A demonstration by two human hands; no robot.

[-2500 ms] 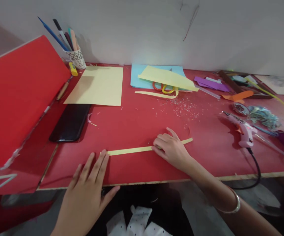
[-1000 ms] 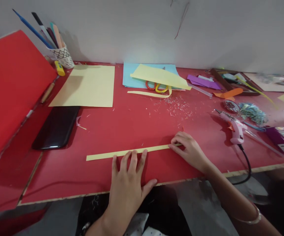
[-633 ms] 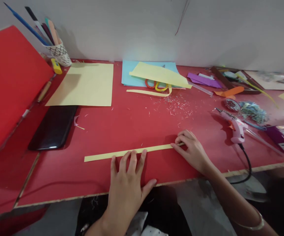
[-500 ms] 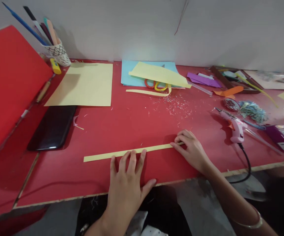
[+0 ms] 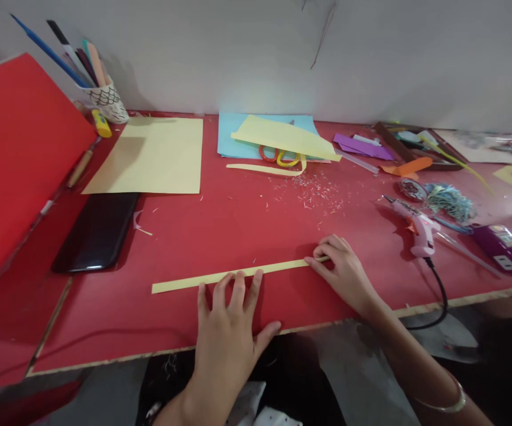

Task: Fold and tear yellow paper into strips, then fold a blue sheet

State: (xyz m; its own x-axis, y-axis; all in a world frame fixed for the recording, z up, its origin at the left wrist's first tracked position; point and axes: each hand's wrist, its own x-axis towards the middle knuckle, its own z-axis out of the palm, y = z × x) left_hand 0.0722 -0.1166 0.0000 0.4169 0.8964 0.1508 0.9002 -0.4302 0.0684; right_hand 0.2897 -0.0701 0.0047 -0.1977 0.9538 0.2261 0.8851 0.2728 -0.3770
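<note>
A long, narrow yellow paper strip (image 5: 180,284) lies nearly level across the red table near its front edge. The fingertips of my left hand (image 5: 229,322) rest on the middle of the strip, fingers spread and thumb stretched out to the right. At the strip's right end, my right hand (image 5: 338,266) pinches the paper between thumb and fingers. A short, darker end pokes out past those fingertips; whether it is rolled or folded there I cannot tell.
A pink glue gun (image 5: 418,228) with a black cord lies to the right, by a purple power socket (image 5: 502,248). Behind are yellow sheets (image 5: 162,154), scissors (image 5: 278,155) partly under paper, and paper scraps. A black phone (image 5: 96,236) and a pen cup (image 5: 109,102) are at left.
Both hands and the strip keep practically the same places. The view has tilted and shifted slightly, so the things at the back appear a little lower.
</note>
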